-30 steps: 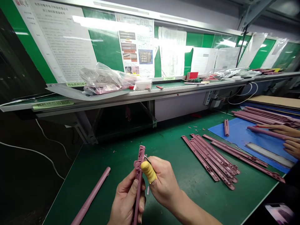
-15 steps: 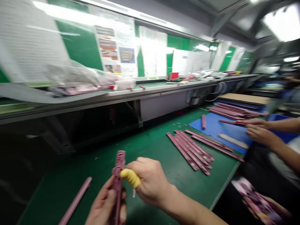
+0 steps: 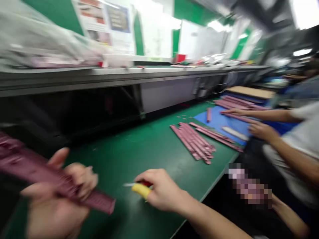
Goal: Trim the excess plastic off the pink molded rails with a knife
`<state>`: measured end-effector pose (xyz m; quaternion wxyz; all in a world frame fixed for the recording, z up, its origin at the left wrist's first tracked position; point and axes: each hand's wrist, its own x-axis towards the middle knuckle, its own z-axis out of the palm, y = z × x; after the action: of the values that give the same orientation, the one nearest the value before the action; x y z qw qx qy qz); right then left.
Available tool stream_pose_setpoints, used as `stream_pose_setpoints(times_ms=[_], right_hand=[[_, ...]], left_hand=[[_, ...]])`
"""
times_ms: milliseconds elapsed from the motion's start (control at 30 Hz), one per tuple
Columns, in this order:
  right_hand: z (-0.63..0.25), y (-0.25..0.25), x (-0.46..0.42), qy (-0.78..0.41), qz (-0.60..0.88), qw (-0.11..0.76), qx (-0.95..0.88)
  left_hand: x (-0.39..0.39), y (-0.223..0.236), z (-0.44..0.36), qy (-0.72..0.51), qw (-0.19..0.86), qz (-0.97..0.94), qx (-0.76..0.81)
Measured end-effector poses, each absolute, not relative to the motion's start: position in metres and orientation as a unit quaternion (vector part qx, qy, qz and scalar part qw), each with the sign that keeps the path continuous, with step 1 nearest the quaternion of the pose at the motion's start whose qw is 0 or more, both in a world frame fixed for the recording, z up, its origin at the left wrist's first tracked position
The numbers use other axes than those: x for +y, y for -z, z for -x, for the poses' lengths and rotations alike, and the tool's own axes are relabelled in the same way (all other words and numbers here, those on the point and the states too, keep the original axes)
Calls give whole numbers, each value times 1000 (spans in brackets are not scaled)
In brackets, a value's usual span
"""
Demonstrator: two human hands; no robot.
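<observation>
The left grip (image 3: 58, 194) wraps around a pink plastic bar (image 3: 99, 201).

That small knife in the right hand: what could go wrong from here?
The small knife has a bare blade pointing toward the left hand, so a slip might nick it. The right hand has a yellow cover on one finger, but the left hand looks bare. The long pink ribbed strip held in the left hand could also catch the blade and get scratched.
</observation>
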<state>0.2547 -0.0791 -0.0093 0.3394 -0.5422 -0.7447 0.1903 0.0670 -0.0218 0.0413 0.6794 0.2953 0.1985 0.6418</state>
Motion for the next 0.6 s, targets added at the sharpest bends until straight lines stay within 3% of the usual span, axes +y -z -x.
stream_pose_setpoints(times_ms=[133, 433, 600], right_hand=[[-237, 7, -71, -163, 499, 338, -781], [-217, 5, -71, -129, 518, 256, -806], [-219, 4, -63, -132, 550, 280, -776]], left_hand=[[-25, -56, -61, -705, 522, -461, 134], [-45, -57, -64, -705, 478, -502, 149], [-50, -55, -63, -666, 504, -525, 164]])
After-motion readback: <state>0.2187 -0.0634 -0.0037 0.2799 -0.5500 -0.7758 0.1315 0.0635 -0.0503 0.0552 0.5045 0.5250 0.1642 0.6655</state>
